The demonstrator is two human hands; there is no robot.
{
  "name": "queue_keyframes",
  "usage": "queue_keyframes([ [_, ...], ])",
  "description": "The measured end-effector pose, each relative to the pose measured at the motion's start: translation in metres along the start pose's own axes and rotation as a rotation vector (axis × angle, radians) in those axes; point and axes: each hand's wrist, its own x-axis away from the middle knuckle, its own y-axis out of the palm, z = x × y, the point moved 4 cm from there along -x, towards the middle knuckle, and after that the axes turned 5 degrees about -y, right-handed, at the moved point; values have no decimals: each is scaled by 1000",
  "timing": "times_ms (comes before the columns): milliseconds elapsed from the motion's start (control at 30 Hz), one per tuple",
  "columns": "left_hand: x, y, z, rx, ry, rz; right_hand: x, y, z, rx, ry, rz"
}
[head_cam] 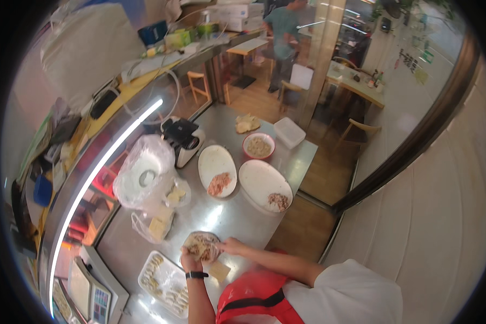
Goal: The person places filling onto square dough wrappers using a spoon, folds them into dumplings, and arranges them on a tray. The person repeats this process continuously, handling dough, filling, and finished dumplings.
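Observation:
A bowl [214, 258] of minced filling sits on the metal counter in front of me, with what looks like clear plastic about its rim. My left hand [191, 262], a dark band on its wrist, is at the bowl's left side; its fingers are partly hidden. At the bowl's right rim is my right hand [232, 246], fingers bent together; whether it holds a thin tool is too blurred to tell. Square dough wrappers [219, 271] lie just below the bowl. To the left, a white tray [167, 272] carries rows of folded dumplings [154, 275].
Farther out stand an oval plate of pink minced meat [219, 184], another of darker chopped filling [278, 201], a red-rimmed bowl [259, 146] and a plastic container [289, 133]. Bagged wrappers [160, 227] and a scale [99, 301] are left. A person [284, 36] stands beyond the glass.

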Motion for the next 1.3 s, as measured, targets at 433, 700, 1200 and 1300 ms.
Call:
queue_keyframes([
  [433, 1, -2, 11, 1, -23, 292, 11, 0, -25, -358, 326, -198],
  [700, -24, -39, -3, -354, 46, 448, 13, 3, -58, 610, -44, -17],
  [1200, -22, -59, -2, -887, 106, 606, 1, 27, -57, 761, -53, -71],
  [1300, -23, -65, -3, -879, 124, 604, -2, 30, -54, 790, -78, -67],
])
